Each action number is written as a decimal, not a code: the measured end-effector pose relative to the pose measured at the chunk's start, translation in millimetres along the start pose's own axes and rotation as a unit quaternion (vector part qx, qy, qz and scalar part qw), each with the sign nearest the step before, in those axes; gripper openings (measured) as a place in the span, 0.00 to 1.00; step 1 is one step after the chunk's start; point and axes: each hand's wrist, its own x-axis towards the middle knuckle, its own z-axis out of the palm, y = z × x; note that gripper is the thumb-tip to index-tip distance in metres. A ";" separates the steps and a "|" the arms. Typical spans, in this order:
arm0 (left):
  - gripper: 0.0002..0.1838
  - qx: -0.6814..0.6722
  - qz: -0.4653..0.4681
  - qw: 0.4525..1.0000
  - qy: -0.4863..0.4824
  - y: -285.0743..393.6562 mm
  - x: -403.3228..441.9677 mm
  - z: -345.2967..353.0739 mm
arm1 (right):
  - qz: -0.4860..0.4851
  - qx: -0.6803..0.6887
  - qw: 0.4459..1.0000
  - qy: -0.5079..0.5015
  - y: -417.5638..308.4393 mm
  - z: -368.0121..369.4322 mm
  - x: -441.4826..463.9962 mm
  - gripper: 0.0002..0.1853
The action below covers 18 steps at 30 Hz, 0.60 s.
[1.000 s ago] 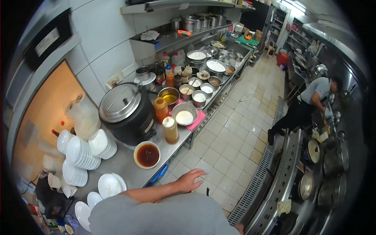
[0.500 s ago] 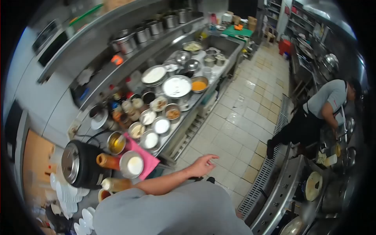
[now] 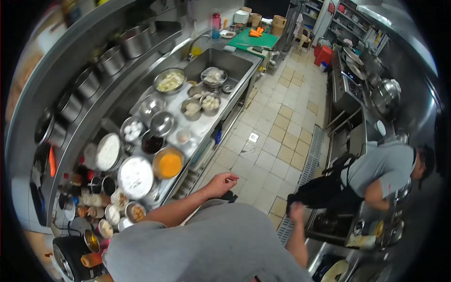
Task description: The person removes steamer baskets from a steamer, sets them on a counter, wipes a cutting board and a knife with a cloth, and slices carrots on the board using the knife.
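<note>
My left hand (image 3: 221,184) hangs over the aisle with its fingers loosely bent and nothing in them. It is nearest to the metal bowl of orange liquid (image 3: 169,165) on the steel counter, without touching it. Beside that bowl stands a wide bowl of white powder (image 3: 136,177). Low on the other side of my body, my right hand (image 3: 297,212) is blurred, so its fingers cannot be made out. It appears close to the dark trouser leg of a co-worker (image 3: 376,171); I cannot tell whether they touch.
A tiled floor (image 3: 265,136) runs ahead between the counter and the stoves. At the far counter end are a sink (image 3: 221,58) and a green cutting board (image 3: 253,38) with carrots (image 3: 256,32). A floor grate (image 3: 312,152) lies along the right. Metal pots (image 3: 112,61) line the shelf.
My view has moved forward along the aisle, bringing the sink and cutting board closer. My left hand has curled its fingers more, and my right hand has come into clearer view.
</note>
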 end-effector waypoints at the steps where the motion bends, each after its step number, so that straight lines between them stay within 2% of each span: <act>1: 0.17 0.020 0.029 0.999 -0.010 26.5 39.8 -6.3 | -0.007 -0.212 0.943 -0.257 20.7 11.0 -16.5 0.23; 2: 0.17 0.045 0.056 0.997 -0.020 52.9 77.0 -15.9 | -0.135 -0.498 0.757 -0.401 100.2 110.5 -61.7 0.23; 3: 0.17 0.072 0.096 0.993 -0.020 79.1 114.9 -24.4 | 0.038 -0.276 0.853 -0.442 105.4 98.3 -108.7 0.22; 4: 0.17 0.078 0.094 0.992 -0.022 102.9 151.9 -34.2 | 0.213 -0.108 0.880 -0.410 68.9 72.0 -116.6 0.22; 5: 0.17 0.072 0.107 0.991 -0.031 124.5 187.8 -41.0 | 0.347 0.021 0.864 -0.365 40.9 54.5 -111.6 0.22; 6: 0.17 0.066 0.120 0.990 -0.040 141.2 223.8 -46.2 | 0.400 0.080 0.848 -0.339 24.8 45.5 -94.0 0.21; 8: 0.16 0.067 0.122 0.990 -0.032 152.2 294.6 -53.2 | 0.431 0.124 0.834 -0.321 8.3 41.4 -36.2 0.21; 12: 0.14 0.078 0.066 0.994 0.041 145.6 435.4 -63.1 | 0.399 0.117 0.850 -0.324 8.6 41.9 141.6 0.20; 14: 0.16 0.020 -0.017 0.998 0.064 149.0 487.1 -62.7 | 0.340 0.071 0.877 -0.333 26.9 49.6 251.3 0.20; 16: 0.16 0.010 -0.002 0.997 0.071 166.3 536.7 -73.3 | 0.229 -0.039 0.908 -0.348 68.2 77.5 383.8 0.20; 18: 0.15 0.002 -0.007 0.998 0.069 178.2 567.7 -92.8 | 0.019 -0.255 0.902 -0.347 116.1 126.9 559.2 0.21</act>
